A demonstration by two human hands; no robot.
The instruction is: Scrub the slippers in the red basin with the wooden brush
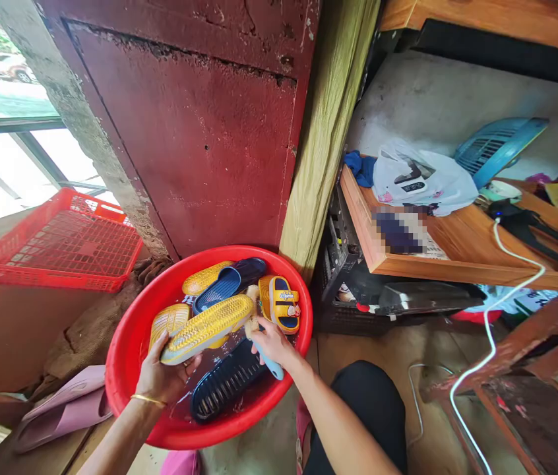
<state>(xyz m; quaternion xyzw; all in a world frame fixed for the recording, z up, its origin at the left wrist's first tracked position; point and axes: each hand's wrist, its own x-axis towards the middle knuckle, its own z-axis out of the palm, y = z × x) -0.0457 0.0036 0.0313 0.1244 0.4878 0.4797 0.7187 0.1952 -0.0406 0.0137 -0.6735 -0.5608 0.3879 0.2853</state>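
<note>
My left hand (pixel 157 373) grips the heel end of a yellow slipper (pixel 214 323), tilted so its patterned sole faces up. In my right hand (pixel 272 343) is a scrubbing brush (pixel 270 361) with a light blue handle; its pale bristles are beside the slipper's toe end, and I cannot tell whether they touch it. Below both hands a red basin (pixel 128 343) holds water and several slippers. Among them are a dark blue slipper (pixel 232 284), a black slipper (pixel 224 382) lying sole up, and a yellow and navy slipper (pixel 283 303) with a printed strap.
Behind the basin stands a dark red door (pixel 200 145). A red plastic crate (pixel 66 247) is at the left, with a pair of pink slippers (pixel 66 406) nearer. On the right, a wooden shelf (pixel 457 264) bears a plastic bag (pixel 422 178) and a blue fan (pixel 499 148). A white cable (pixel 491 336) hangs down.
</note>
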